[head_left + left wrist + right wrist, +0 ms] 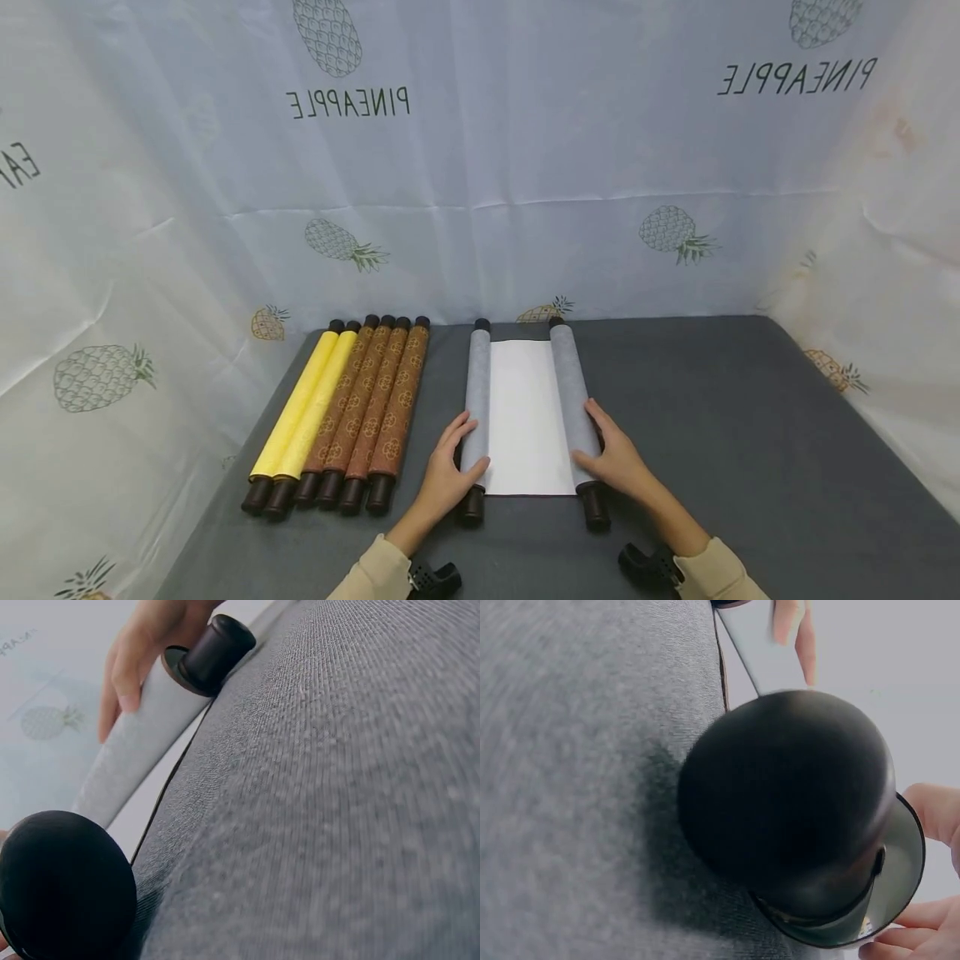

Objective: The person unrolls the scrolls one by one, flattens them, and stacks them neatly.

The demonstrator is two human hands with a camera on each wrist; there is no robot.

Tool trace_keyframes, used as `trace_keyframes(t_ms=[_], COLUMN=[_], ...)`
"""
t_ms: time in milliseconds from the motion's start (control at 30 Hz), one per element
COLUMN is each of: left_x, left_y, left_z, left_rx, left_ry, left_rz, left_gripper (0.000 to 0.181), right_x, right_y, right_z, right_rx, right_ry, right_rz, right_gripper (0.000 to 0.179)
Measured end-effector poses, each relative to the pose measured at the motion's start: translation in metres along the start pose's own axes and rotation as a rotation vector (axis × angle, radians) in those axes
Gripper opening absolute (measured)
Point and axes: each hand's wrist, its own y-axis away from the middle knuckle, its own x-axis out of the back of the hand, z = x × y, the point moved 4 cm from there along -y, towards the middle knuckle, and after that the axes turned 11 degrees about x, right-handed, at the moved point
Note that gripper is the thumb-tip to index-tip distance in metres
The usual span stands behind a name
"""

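A hanging scroll lies partly unrolled on the grey table, its white sheet (527,417) showing between two grey-blue rolls with dark knobs. My left hand (445,473) holds the left roll (478,383) near its lower end, thumb on one side and fingers on the other. Likewise, my right hand (621,460) grips the right roll (570,367) between thumb and fingers. In the left wrist view, a dark knob (67,885) fills the near corner, with the right hand (154,645) beyond. A large knob (787,787) hides part of the right wrist view.
To the left lie two yellow rolled scrolls (303,400) and several brown patterned ones (375,400), side by side. Grey cloth covers the table (720,425). A pineapple-print curtain (480,150) hangs behind and at both sides.
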Motion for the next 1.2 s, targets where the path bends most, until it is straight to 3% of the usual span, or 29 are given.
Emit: trace_keyframes(t_ms=[167,367,567,1200], left_x=[0.002,0.003,0.002,0.005], left_y=[0.000,0.001,0.000,0.003], left_z=[-0.002,-0.005,-0.009,-0.010], left_rx=[0.008,-0.028,-0.078,-0.040], left_ry=[0.011,0.092,0.196,0.300], left_rz=[-0.003,0.055,0.092,0.081], left_gripper=[0.052,0.050,0.050,0.047], right_x=[0.003,0.006,0.009,0.011], right_y=[0.001,0.005,0.006,0.009], right_z=[-0.002,-0.001,0.002,0.005], right_rx=[0.042,0.083,0.080,0.062], right_ry=[0.003,-0.001,-0.051,-0.085], right_rz=[0.052,0.124,0.135,0.146], right_gripper=[0.075,0.065,0.062,0.056])
